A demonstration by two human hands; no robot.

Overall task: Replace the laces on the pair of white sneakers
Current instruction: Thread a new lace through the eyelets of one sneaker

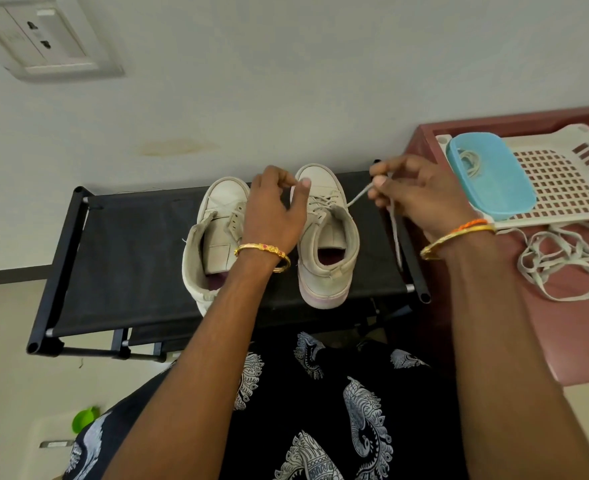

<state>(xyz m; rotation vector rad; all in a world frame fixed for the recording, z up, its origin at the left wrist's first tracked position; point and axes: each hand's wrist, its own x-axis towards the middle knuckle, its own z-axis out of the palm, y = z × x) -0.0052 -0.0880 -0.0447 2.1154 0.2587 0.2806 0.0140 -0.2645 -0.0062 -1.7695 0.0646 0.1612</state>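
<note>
Head view. Right hand (pixel 421 199): fingers curled, pinching a grey lace (pixel 359 195) that runs taut from the eyelets of the right sneaker (pixel 327 244) out to the fingertips; the lace's free end hangs down below the hand, over the rack's edge. Left hand (pixel 272 209): over the gap between the two shoes, thumb and forefinger brought together near the toe of the right sneaker; whether they pinch the lace's other end, cannot tell. Hands well apart.

Right sneaker: partly laced, heel toward the person. Left sneaker (pixel 213 237): just beside it, unlaced, tongue exposed. Both stand on a black fabric shoe rack (pixel 130 258) against a white wall.

To the right, a maroon table (pixel 577 334) carries a white slotted tray (pixel 563 174) with a blue plastic tub (pixel 494 181) on it; a coiled lace lies inside the tub. A loose tangle of laces (pixel 563 261) lies on the table near the tray.
</note>
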